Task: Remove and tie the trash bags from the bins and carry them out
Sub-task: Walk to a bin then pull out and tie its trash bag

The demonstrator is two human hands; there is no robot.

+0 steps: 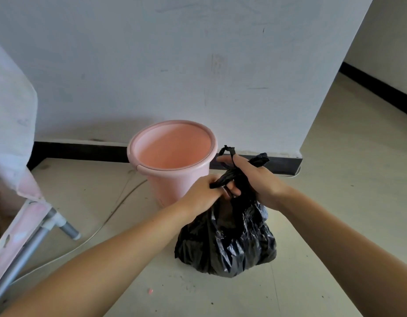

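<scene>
A full black trash bag [227, 243] sits on the floor in front of a pink bin [172, 154], which stands bare inside against the wall. My left hand [202, 193] grips one twisted strand of the bag's neck. My right hand [255, 179] holds the other strand, with one black handle loop hooked over its fingers and the tip of the strand sticking up behind it. The two hands meet just above the bag, right of the bin.
A white wall with a black skirting board [83, 151] runs behind the bin. At the left stands a pink-covered frame on grey metal legs [60, 225]. A thin white cable [90, 239] trails across the floor. Open floor extends right past the wall corner [300, 154].
</scene>
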